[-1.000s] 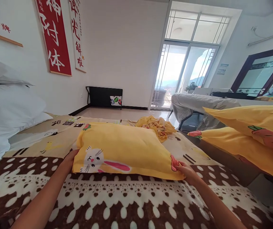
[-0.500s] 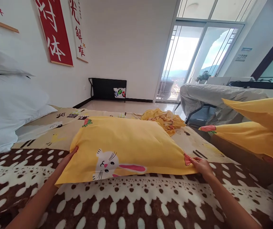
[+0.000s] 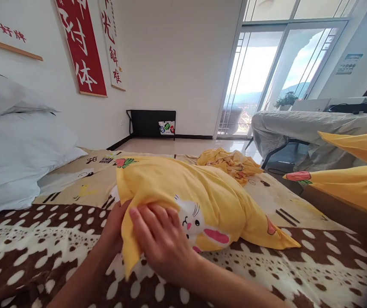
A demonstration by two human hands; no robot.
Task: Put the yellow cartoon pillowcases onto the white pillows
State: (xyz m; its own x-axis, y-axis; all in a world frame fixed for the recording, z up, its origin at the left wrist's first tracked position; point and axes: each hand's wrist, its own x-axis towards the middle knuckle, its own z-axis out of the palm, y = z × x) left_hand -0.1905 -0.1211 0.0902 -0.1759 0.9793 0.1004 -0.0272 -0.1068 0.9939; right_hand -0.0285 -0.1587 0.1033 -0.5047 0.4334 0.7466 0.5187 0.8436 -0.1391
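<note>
Transferring the right hand point(image 3: 162, 239) from the 3 o'clock end to the 8 o'clock end was the principal change; half a second earlier, the hands had spanned the yellow pillow point(image 3: 225, 192) end to end. Clock positions were taken from the centre of this pillow, 12 being away from the person.

Hand condition: the right hand was curled down into the cloth and gripped the pillow near its end. The left hand point(image 3: 116, 224) was at 9 o'clock, against the same end; its fingers were partly hidden by the cloth, so its closure could not be told.

Pillow condition: the pillow lay on the brown-and-white blanket point(image 3: 250, 265). Its surface, nearly smooth earlier, had gathered into folds, and the rabbit print point(image 3: 191, 224) had shifted toward 3 o'clock. The near corner at 8 o'clock hung as a loose flap. The opposite corner, near 4 o'clock, was no longer held by any hand.

Significance: by judgement, the work had passed from control at both ends to handling of one end alone, leaving the far end unrestrained.

Surroundings: a crumpled yellow cloth point(image 3: 228, 162) lay at 1 o'clock, white pillows point(image 3: 13, 158) were stacked between 9 and 10, and further yellow pillows point(image 3: 350, 188) were at 3.
</note>
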